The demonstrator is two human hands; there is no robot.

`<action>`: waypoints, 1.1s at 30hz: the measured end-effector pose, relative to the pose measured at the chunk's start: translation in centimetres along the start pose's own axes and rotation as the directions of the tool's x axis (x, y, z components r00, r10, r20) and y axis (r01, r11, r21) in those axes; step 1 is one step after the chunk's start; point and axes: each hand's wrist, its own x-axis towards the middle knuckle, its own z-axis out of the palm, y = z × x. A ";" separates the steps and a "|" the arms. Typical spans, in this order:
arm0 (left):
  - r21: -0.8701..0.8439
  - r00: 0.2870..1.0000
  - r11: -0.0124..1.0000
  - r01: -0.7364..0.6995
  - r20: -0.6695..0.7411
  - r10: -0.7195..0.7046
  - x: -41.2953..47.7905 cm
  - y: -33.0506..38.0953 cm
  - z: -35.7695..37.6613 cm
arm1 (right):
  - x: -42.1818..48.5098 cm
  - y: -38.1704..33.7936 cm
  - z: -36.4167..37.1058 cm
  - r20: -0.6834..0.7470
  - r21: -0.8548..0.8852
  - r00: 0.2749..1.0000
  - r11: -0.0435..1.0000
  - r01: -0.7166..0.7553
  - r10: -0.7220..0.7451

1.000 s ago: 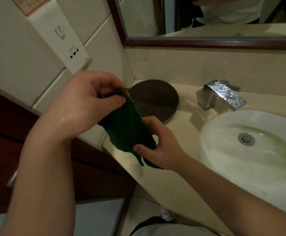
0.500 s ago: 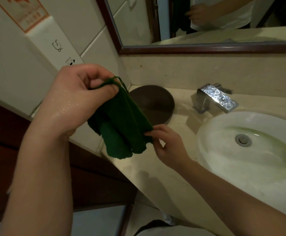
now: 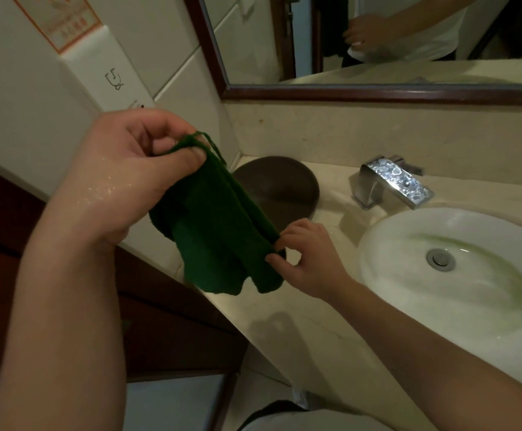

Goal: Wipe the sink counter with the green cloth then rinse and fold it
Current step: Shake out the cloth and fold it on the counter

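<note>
Left hand (image 3: 123, 185): raised nearest the camera, wet with droplets, thumb and fingers pinching the top corner of the green cloth (image 3: 219, 231), presumably so it hangs free for folding.
Green cloth: held in the air above the left front edge of the bench (image 3: 300, 331), draped in loose vertical folds, lower hem clear of the surface.
Right hand (image 3: 309, 259): lower, fingertips pinching the cloth's right edge, likely to draw it square.
Bench: pale marble, wet sheen near the basin.
Sink (image 3: 458, 275): oval, white, faint green tint around the drain (image 3: 441, 259); the rinse looks done.
Faucet (image 3: 393, 181): chrome, beaded with water; no stream visible.
Round dark tray (image 3: 278, 185): in the back corner.
Mirror (image 3: 378, 38): wood-framed, above the backsplash; tiled wall to the left.
</note>
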 end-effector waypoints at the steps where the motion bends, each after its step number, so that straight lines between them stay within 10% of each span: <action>1: -0.010 1.000 1.000 0.009 -0.008 -0.009 -0.1 -0.2 -0.1 | 0.0 0.2 -0.5 0.002 -0.017 1.000 1.000 0.006 -0.006; 33: -0.406 0.982 0.902 0.147 -0.051 -0.182 -1.0 -8.8 -0.7 | -1.1 3.5 -8.8 -0.058 0.123 0.980 0.976 -0.181 0.189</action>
